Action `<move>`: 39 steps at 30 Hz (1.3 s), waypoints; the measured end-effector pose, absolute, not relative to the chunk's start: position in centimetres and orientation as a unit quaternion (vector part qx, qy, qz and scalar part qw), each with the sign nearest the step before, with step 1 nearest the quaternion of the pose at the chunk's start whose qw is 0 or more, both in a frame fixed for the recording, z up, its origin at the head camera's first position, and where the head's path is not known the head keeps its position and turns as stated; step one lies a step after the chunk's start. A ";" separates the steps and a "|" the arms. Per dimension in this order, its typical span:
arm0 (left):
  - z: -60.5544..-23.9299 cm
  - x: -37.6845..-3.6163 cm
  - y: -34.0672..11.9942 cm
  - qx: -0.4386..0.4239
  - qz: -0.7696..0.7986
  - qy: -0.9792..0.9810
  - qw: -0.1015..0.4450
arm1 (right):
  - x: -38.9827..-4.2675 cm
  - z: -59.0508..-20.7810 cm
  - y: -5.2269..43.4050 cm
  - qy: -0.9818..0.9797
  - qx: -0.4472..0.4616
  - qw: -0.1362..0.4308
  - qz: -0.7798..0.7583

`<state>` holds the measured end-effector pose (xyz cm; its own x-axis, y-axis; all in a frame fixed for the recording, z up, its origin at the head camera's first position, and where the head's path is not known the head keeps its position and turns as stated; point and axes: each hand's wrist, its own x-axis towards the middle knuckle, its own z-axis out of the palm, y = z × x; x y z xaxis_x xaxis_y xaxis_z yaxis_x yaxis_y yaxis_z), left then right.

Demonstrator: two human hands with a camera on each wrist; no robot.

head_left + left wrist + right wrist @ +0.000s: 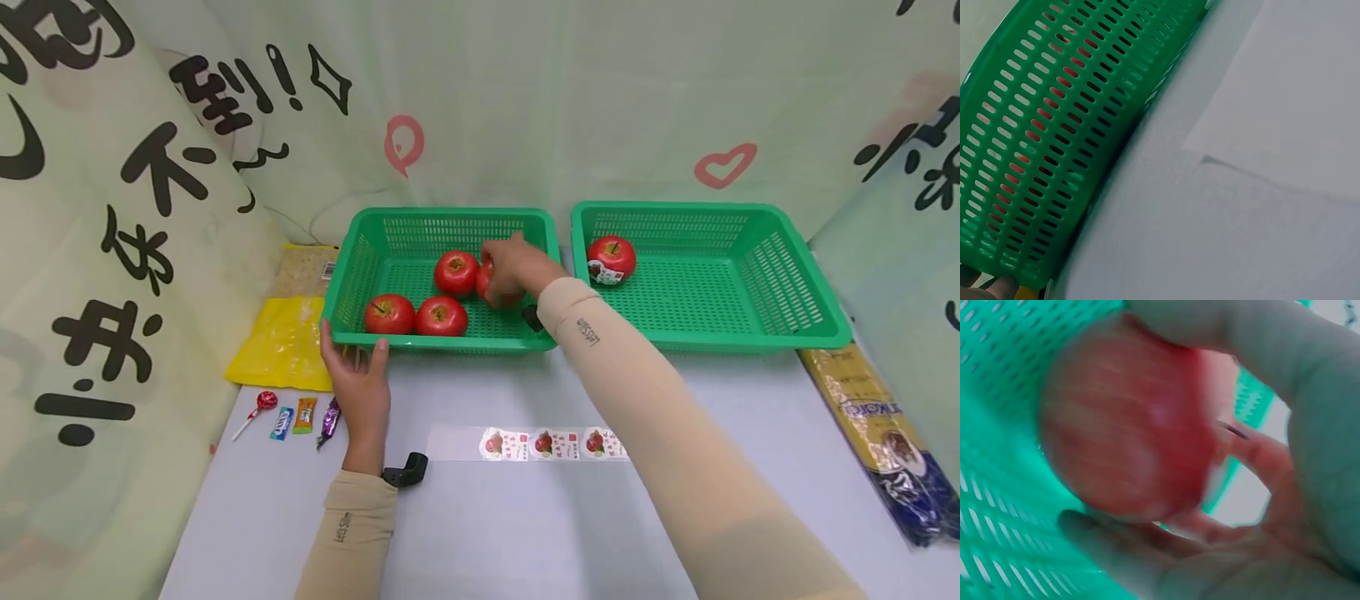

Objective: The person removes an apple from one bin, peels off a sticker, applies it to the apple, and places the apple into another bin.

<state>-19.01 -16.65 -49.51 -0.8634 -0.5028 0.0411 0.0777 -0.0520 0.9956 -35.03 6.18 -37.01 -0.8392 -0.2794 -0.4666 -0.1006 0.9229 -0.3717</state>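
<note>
My right hand (512, 265) reaches into the left green basket (360, 267) and grips a red tomato (487, 283) (1129, 437); fingers curl round it in the right wrist view. Three more tomatoes lie in that basket: one in the middle (456, 272) and two near the front wall (389, 314) (442, 317). My left hand (358, 375) rests with straight fingers against the basket's front left corner (1035, 156). The right green basket (787, 325) holds one tomato (611, 259) with a sticker on it. A strip of tomato stickers (551, 443) lies on the table.
A yellow bag (285, 342) and a beige packet (303, 268) lie left of the baskets. A lollipop (255, 412) and several small sweets (303, 414) sit by the left hand. A dark noodle packet (888, 442) lies at the right edge. Printed cloth walls surround the table.
</note>
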 end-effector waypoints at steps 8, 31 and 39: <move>-49.6 -19.1 -16.6 0.167 -0.702 -0.659 0.211 | -29.5 -33.2 9.1 0.919 -0.193 0.116 -0.324; -47.5 -17.7 -15.0 0.248 -0.655 -0.651 0.293 | -14.9 -44.5 15.1 0.834 -0.176 0.075 -0.517; -48.4 -16.3 -14.3 0.166 -0.600 -0.746 0.236 | -16.0 -47.3 14.9 0.844 -0.138 0.088 -0.511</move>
<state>-16.29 -14.34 -48.35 -0.8329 -0.5318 0.1531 0.0356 0.2247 0.9738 -15.96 14.91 -47.31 -0.9466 -0.3224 -0.0080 -0.1423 0.4399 -0.8867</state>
